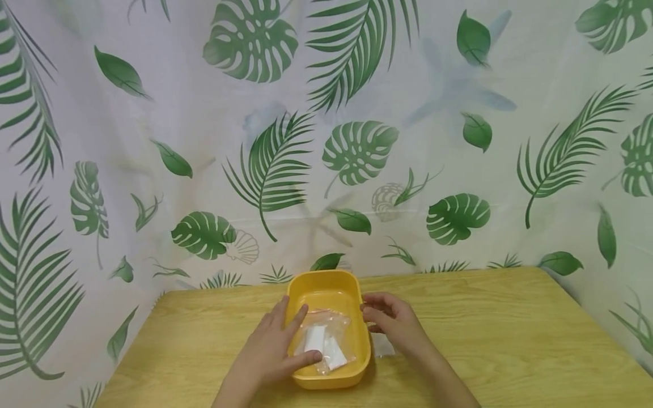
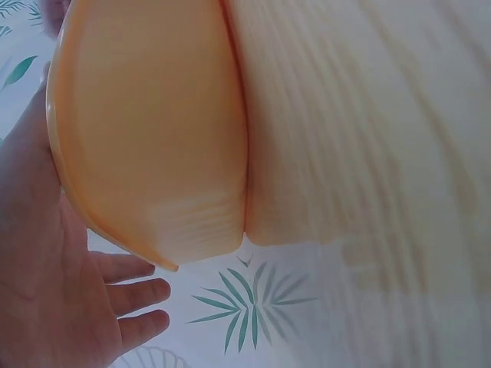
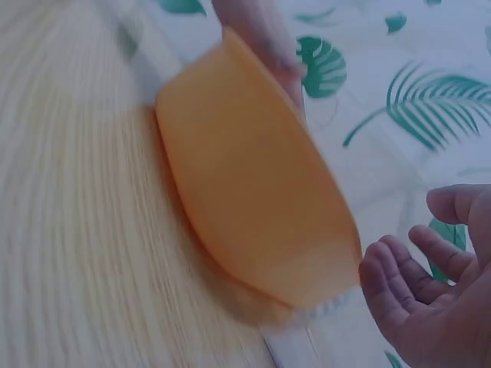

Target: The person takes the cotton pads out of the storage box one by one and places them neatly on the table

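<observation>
A yellow plastic basin stands on the table, with clear zip bags inside that contain white pieces. My left hand lies over the basin's left rim with fingers spread and the thumb reaching over the inside. In the left wrist view, the left hand is against the rim, its fingers extended. My right hand is at the basin's right side, fingers loosely bent, fingertips close to the rim. In the right wrist view, nothing shows between the right hand's fingers. Contact with the rim is hard to tell.
A small clear, whitish packet lies on the table to the right of the basin, partly hidden by the right hand. The wood-grain table ends at a leaf-print curtain behind.
</observation>
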`<state>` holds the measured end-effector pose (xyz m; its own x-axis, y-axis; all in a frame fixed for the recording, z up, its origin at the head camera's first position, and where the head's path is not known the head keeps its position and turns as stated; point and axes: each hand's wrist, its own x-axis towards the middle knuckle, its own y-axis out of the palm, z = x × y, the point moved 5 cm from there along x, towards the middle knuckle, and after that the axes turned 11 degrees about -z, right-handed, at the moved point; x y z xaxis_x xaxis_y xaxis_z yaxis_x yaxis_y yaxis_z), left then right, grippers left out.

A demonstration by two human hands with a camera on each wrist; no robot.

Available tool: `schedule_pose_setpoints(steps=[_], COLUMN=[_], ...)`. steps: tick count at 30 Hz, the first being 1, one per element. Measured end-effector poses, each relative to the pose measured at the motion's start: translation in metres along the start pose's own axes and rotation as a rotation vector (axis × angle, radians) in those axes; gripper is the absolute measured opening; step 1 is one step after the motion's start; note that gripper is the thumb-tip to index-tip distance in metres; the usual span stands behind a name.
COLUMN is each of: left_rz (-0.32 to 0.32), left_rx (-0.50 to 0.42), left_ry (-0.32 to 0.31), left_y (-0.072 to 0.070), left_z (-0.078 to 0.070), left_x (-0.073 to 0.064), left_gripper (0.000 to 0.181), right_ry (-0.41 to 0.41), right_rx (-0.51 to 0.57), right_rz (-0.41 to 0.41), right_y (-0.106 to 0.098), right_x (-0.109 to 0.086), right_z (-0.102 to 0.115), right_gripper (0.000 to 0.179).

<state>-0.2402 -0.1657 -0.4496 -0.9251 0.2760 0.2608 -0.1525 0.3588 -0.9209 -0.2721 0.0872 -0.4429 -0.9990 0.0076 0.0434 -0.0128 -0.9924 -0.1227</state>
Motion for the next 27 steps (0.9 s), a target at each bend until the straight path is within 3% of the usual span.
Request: schedule_pose_setpoints(steps=[3, 9, 17, 21, 27], left_rz=[-0.011, -0.028, -0.031, -0.039, -0.043], left_rx=[0.015, 0.032, 0.062, 0.063, 0.064], left_ry=[-0.001, 0.012, 0.029, 0.043, 0.035], left_y=[0.000, 0.001, 0.004, 0.004, 0.002], left_z=[0.001, 0.002, 0.007, 0.006, 0.004], left_x=[0.000, 0.000, -0.002, 0.000, 0.003], left_gripper=[0.094, 0.093, 0.095, 0.096, 0.095], right_ry=[0.040, 0.064, 0.153, 0.204, 0.250], right_rx=[0.044, 0.058, 0.243, 0.306, 0.335], right_rz=[0.035, 0.014, 0.129, 0.115, 0.136], right_y=[0.010, 0.018, 0.054, 0.069, 0.079], right_x=[-0.007, -0.013, -0.016, -0.013, -0.016], right_z=[0.006, 0.014, 0.018, 0.017, 0.008], right_gripper=[0.042, 0.039, 0.052, 0.063, 0.066])
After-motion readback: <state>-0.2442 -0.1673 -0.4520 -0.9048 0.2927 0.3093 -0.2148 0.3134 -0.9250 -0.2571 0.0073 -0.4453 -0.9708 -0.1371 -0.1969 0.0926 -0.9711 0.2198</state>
